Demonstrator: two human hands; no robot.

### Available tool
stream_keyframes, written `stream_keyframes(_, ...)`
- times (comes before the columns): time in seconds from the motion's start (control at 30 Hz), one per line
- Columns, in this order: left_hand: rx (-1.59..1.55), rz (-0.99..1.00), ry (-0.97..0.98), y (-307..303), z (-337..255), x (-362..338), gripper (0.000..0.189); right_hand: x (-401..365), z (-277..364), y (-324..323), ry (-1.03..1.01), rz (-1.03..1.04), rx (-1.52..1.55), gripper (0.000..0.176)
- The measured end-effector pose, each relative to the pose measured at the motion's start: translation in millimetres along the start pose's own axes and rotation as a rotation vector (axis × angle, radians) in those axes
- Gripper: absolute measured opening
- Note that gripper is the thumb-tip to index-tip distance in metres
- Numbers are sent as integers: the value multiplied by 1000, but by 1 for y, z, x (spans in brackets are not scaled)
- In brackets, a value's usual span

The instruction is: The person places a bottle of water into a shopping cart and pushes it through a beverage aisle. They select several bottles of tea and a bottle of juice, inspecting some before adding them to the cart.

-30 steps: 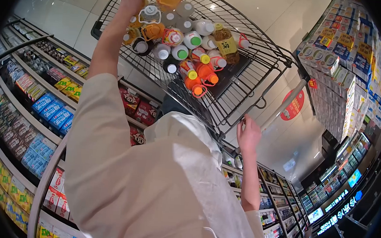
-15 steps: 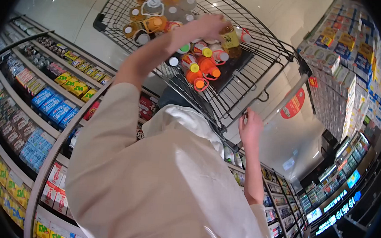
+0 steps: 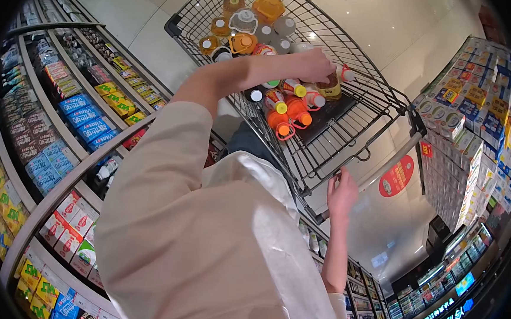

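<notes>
My left hand [image 3: 316, 66] reaches across the shopping cart [image 3: 372, 79], with its fingers closed around the upper part of a bottle of amber liquid [image 3: 332, 91]. The bottle's cap is hidden under the hand. Beside it in the cart stand orange-capped bottles [image 3: 298, 111] with red loop handles and yellow-capped bottles [image 3: 281, 107]. Larger jugs of golden liquid [image 3: 268, 7] fill the far left end. My right hand [image 3: 342, 193] is in front of the cart's push bar [image 3: 379, 174]. Its fingers are loosely bent and apart, with nothing in them.
Shelves of packed drink cartons [image 3: 95, 126] run along my left side. At the right rises a tall stack of boxed goods [image 3: 453, 132]. A red round sign [image 3: 396, 176] shows beyond the push bar. Lit coolers [image 3: 437, 279] stand farther off at lower right.
The view has shifted, so the cart appears lower and farther right. My left hand still grips the amber bottle, which now looks more upright. The right hand remains near the push bar.
</notes>
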State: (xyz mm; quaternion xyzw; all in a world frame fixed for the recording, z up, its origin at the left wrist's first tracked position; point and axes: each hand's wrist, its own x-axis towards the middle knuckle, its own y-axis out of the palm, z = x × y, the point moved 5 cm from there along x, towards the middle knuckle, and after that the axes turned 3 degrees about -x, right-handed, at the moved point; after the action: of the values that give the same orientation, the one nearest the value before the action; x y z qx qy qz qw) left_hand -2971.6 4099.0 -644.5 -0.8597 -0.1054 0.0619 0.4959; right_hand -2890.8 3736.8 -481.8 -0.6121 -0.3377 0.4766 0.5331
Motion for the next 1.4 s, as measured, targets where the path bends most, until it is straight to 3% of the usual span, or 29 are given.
stream_keyframes(0.1,-110,-67,-38,-29,-14,-8,40,0,-1,0,-19,-7,-7,33)
stream_keyframes(0.2,-167,-127,-249,-113,3,-48,39,-2,1,-1,-13,10,11,33)
stream_keyframes(0.37,-90,-369,-471,-258,59,-142,44,-1,1,-4,-10,15,9,35)
stream_keyframes(0.47,61,-482,-619,-280,110,-170,49,0,2,-5,-41,-13,11,38)
stream_keyframes(0.57,155,-413,-738,-254,184,-173,50,2,2,-5,-26,19,13,36)
stream_keyframes(0.7,35,-382,-883,-179,288,-177,53,4,6,-9,-15,30,14,35)
stream_keyframes(0.8,-45,-462,-1051,-147,296,-178,54,3,5,-9,2,52,10,34)
stream_keyframes(1.03,-156,-293,-1247,-82,322,-166,54,5,6,-9,3,47,-27,33)
stream_keyframes(1.23,-198,-81,-1136,-46,322,-157,51,2,6,-9,16,51,-24,36)
stream_keyframes(1.4,-60,59,-1032,9,348,-205,50,3,3,-3,16,34,-16,33)
